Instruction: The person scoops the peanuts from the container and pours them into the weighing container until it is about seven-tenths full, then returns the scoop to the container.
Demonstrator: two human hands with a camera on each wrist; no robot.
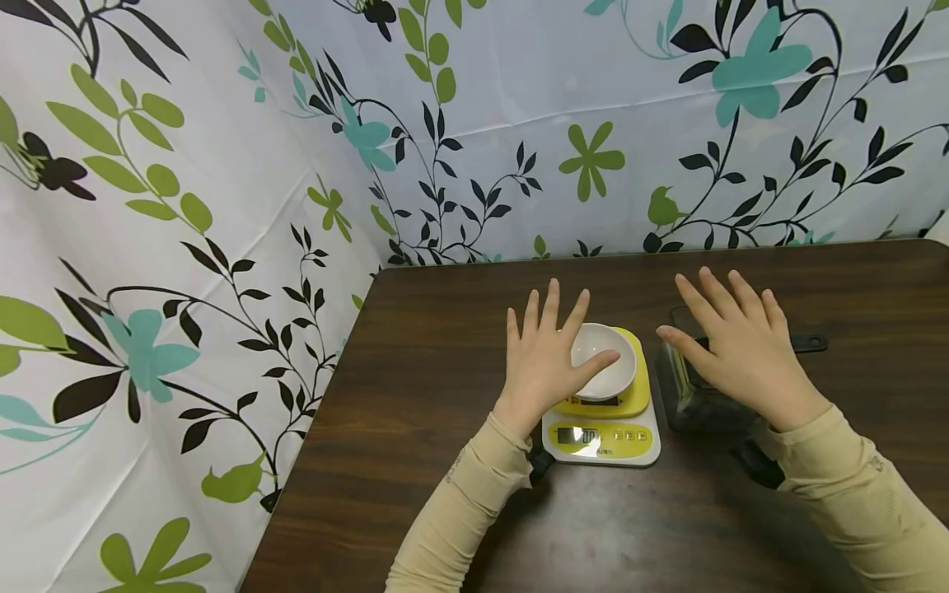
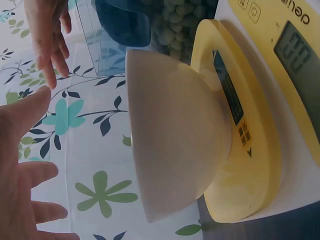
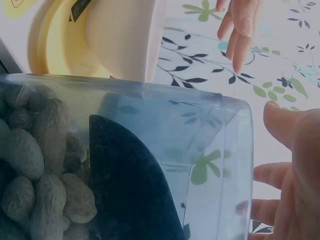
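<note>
My left hand (image 1: 544, 358) hovers with spread fingers over the left side of a white bowl (image 1: 604, 362), apart from it in the left wrist view. The bowl sits on the yellow platform of a kitchen scale (image 1: 602, 441), its display (image 2: 300, 57) lit with digits. My right hand (image 1: 745, 354), fingers also spread, is above a clear plastic box (image 1: 700, 403) and holds nothing. Peanuts in their shells (image 3: 45, 175) fill the lower part of the box. A dark scoop (image 3: 125, 185) stands among them, its black handle (image 1: 808, 343) sticking out to the right.
The box stands just right of the scale on a dark wood table (image 1: 415, 395). A white curtain (image 1: 489, 99) with leaf and flower prints hangs behind the table and along its left side.
</note>
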